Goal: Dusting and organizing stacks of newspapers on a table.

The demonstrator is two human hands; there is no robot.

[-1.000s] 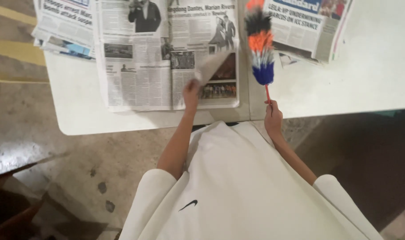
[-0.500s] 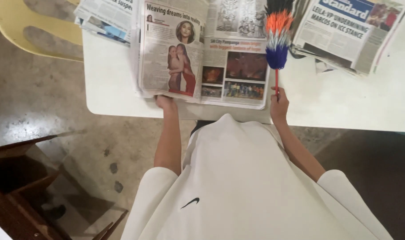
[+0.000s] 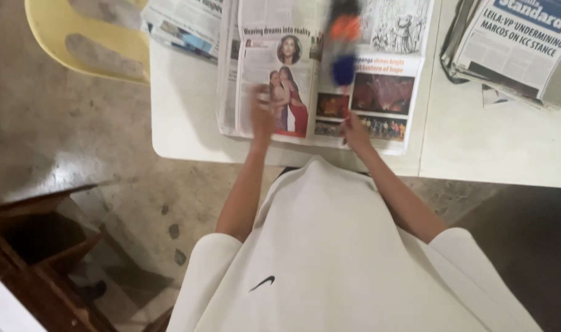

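**Duster over the open paper**

I am gripping the thin handle of a feather duster [image 3: 344, 46] in my right hand [image 3: 356, 131], fingers closed around its near end. The duster is running lengthwise away from me, its long axis going near to far with a slight lean to the left, and its head is pointing toward the far edge of the table. The feathers are blurring in the frame, blue nearest my hand, then orange, then a dark tip, hovering over the middle fold of the open newspaper [image 3: 379, 92].

My left hand [image 3: 262, 114] is lying on the left page of that newspaper, fingers spread and pressing on the sheet beside a colour photograph; it is blurred, so I cannot tell how flat the palm is sitting.

The paper is lying spread on the white table [image 3: 188, 117], close to the near edge. To the far right, a folded stack of newspapers [image 3: 514, 46] is resting, well apart from my hands. To the far left, another paper [image 3: 182, 24] is overhanging the table corner, with a yellow plastic chair [image 3: 53, 37] just beyond it.
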